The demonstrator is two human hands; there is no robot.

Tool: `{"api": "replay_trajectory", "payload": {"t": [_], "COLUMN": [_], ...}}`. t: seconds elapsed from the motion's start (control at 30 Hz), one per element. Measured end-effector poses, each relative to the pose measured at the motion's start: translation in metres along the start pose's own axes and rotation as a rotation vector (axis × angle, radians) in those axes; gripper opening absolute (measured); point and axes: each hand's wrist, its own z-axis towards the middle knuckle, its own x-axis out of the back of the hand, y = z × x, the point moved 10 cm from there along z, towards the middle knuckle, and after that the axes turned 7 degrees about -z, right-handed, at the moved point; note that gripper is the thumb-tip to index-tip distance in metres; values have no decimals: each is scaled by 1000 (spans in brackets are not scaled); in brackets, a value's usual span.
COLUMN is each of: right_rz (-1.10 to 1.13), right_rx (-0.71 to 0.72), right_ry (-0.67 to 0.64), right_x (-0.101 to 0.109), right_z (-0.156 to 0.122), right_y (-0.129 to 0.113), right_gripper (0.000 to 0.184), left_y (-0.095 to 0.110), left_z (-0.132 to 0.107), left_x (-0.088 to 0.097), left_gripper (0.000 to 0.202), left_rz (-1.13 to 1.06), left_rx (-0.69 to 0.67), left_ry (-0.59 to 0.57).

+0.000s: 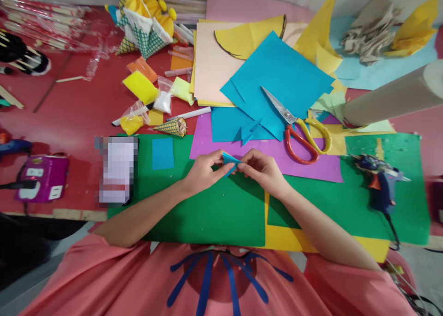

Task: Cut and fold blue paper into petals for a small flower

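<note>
Between my two hands is a small folded piece of blue paper [229,159], held above the green sheet [207,214]. My left hand [206,172] pinches its left side between thumb and fingers. At its right end, my right hand [262,169] pinches the paper the same way. A flat blue paper square [162,153] lies on the green sheet to the left. Small folded blue scraps [250,130] rest just beyond my hands on blue and purple paper [311,161]. Scissors [291,118] with red and yellow handles lie partly open to the right.
A glue gun [382,182] lies at the right, its cord running off the front edge. Left are a blurred-out phone [117,170] and a purple power strip [41,178]. Behind sit large blue sheets [277,71], a paper cone [173,127], clay packets [140,86] and a white roll [391,97].
</note>
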Motion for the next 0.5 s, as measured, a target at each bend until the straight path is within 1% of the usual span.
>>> {"api": "replay_trajectory", "payload": {"t": [0.2, 0.27, 0.37, 0.5], "right_rz": [28, 57, 113, 167], "right_rx": [-7, -32, -84, -124], "right_ry": [-7, -10, -12, -15], "right_x": [0, -1, 0, 1], "right_z": [0, 0, 1, 1], "right_y": [-2, -1, 3, 9], "right_gripper": [23, 25, 26, 23], "left_y": [7, 7, 1, -8], "left_z": [-1, -1, -2, -2], "left_x": [-1, -2, -3, -7], "left_gripper": [16, 16, 18, 21], "left_rz": [107, 115, 11, -146], "left_rx": [-60, -51, 11, 82], "left_ry": [-15, -29, -37, -46]}}
